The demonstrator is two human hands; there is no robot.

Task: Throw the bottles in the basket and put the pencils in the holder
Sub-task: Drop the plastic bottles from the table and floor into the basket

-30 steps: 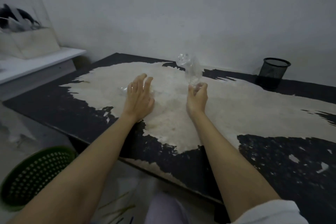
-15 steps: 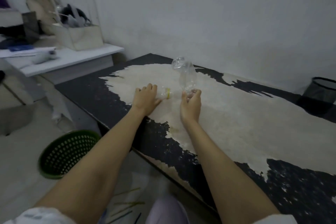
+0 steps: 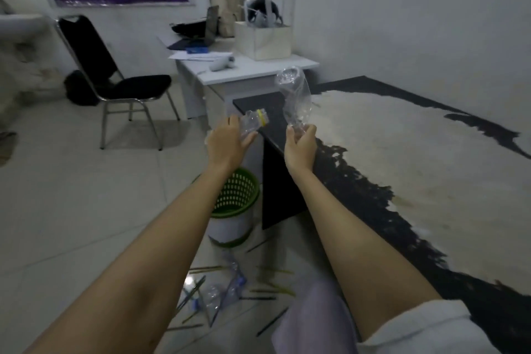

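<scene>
My left hand grips a small clear bottle with a yellow ring, held in the air beyond the table's left end. My right hand holds a taller clear bottle by its neck, base pointing up, over the table's corner. The green perforated basket stands on the floor below and between my arms, beside the table leg. More clear bottles and several pencils lie scattered on the floor near my knee. The pencil holder is out of view.
The worn black table stretches along the right. A white desk with a box, bag and papers stands behind it. A black chair sits on the tiled floor at the left.
My view has swung left toward the floor and basket. My left hand lifted the small bottle off the table. Both hands now hold bottles near the table's left end.
</scene>
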